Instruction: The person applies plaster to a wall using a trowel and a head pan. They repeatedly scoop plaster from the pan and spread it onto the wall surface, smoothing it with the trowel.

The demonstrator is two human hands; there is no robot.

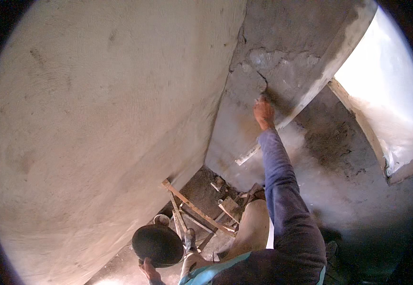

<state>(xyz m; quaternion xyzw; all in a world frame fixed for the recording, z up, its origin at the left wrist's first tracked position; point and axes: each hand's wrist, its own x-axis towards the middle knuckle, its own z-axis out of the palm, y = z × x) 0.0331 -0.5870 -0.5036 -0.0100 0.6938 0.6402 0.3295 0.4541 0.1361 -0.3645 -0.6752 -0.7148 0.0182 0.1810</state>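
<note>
My right arm, in a blue-grey sleeve, stretches up to the rough grey wall. The right hand is closed close against that wall, just below a patch of uneven plaster. A thin, dark curved line runs up from its fingers; whether it is a tool's edge or a crack I cannot tell. Low on the left, my left hand grips the near rim of a round, dark bowl. The bowl's inside looks black, and any contents are too dark to make out.
A smooth beige wall fills the left and meets the grey wall in a corner. Wooden strips and a small pail are on the floor near my feet. At right, pale sheeting covers a bright opening.
</note>
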